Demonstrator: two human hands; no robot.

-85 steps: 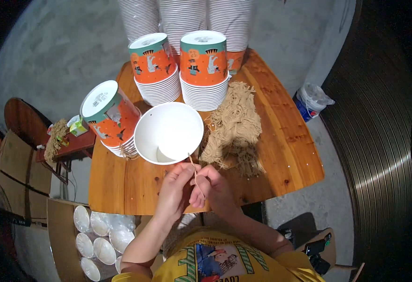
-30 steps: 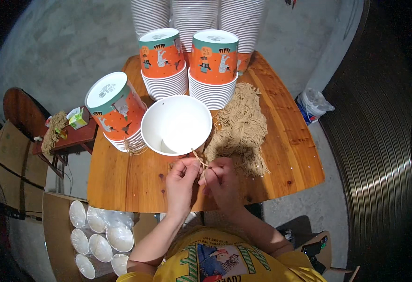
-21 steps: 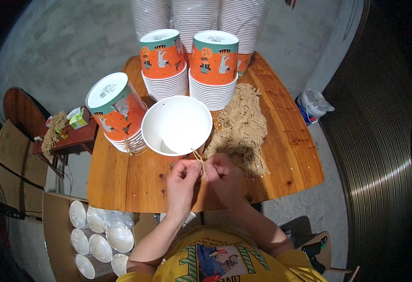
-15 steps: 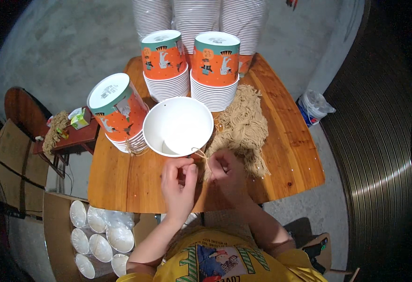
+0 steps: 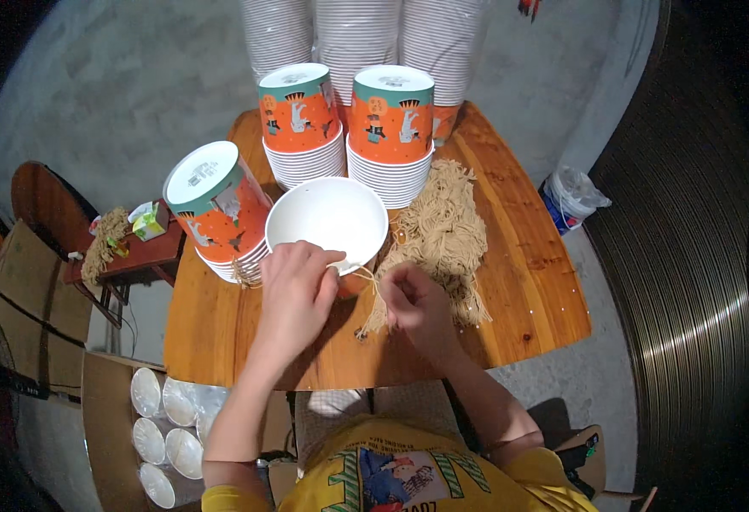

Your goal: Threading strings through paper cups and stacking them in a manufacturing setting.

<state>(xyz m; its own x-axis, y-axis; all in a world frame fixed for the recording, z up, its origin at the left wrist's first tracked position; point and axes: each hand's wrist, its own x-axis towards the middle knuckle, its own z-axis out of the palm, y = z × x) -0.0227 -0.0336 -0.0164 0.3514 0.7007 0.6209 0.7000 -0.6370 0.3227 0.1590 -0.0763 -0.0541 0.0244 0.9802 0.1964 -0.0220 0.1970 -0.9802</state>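
Note:
A white-lined paper bucket [image 5: 323, 213] tilts its open mouth toward me on the table; a little orange outer wall shows below its near rim. My left hand [image 5: 299, 282] closes over that rim, fingertips inside and thumb outside. A thin beige cord [image 5: 364, 271] loops at the rim between my hands. My right hand [image 5: 414, 305] is curled just right of the loop, pinching the cord; its fingertips are partly hidden. Beside it lies a heap of beige cords [image 5: 442, 226].
Upside-down stacks of orange printed buckets stand left [image 5: 221, 205] and behind [image 5: 302, 115]. Tall wrapped stacks of white buckets [image 5: 355, 43] rise at the back. A cardboard box [image 5: 105, 410] of wrapped buckets sits lower left, and a white pail [image 5: 569, 198] stands right of the wooden table [image 5: 528, 282].
My left hand has moved up and left from the cord onto the bucket's near rim. The right hand stays near the cord, shifted slightly right. The bucket tilts a little, showing its orange side.

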